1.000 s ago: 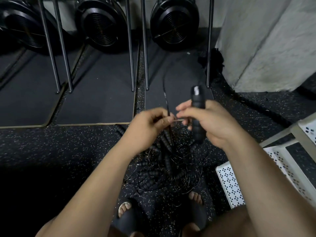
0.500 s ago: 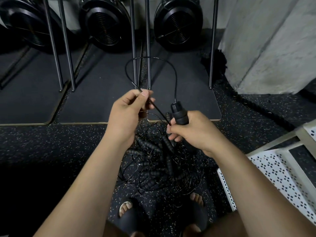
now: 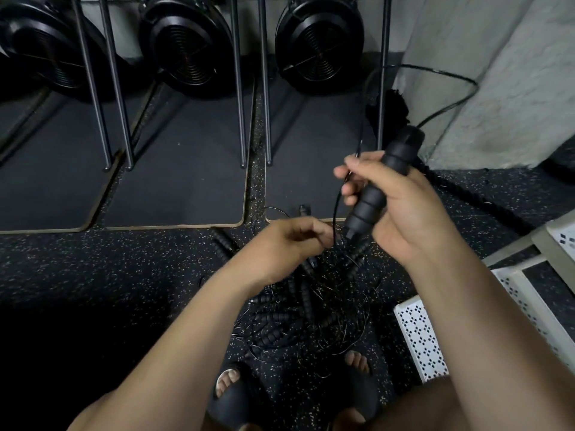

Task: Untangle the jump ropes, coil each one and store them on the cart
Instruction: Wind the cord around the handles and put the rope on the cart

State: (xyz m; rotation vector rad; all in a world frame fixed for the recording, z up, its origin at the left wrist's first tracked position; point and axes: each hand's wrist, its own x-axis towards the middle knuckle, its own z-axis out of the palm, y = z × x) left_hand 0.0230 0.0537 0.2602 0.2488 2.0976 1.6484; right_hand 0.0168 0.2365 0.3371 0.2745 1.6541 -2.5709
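My right hand (image 3: pixel 401 206) grips a black ribbed jump rope handle (image 3: pixel 381 181), tilted with its cord end up and to the right. Its thin black cord (image 3: pixel 448 74) loops wide to the upper right, comes back down past my right fingers and runs to my left hand (image 3: pixel 287 244). My left hand pinches that cord just above the tangled pile of jump ropes (image 3: pixel 305 306), which lies on the speckled floor between my feet. Several black foam handles stick out of the pile.
The white perforated cart (image 3: pixel 420 337) stands at the right, close to the pile. Dark floor mats (image 3: pixel 174 169), metal rack legs (image 3: pixel 239 88) and black fan wheels (image 3: pixel 320 45) fill the far side. A grey wall (image 3: pixel 497 88) and a thick black rope (image 3: pixel 473 197) lie at the upper right.
My right hand has raised and tilted the handle to the right, swinging the cord loop from the middle to the upper right. My left hand has dropped lower along the cord toward the pile.
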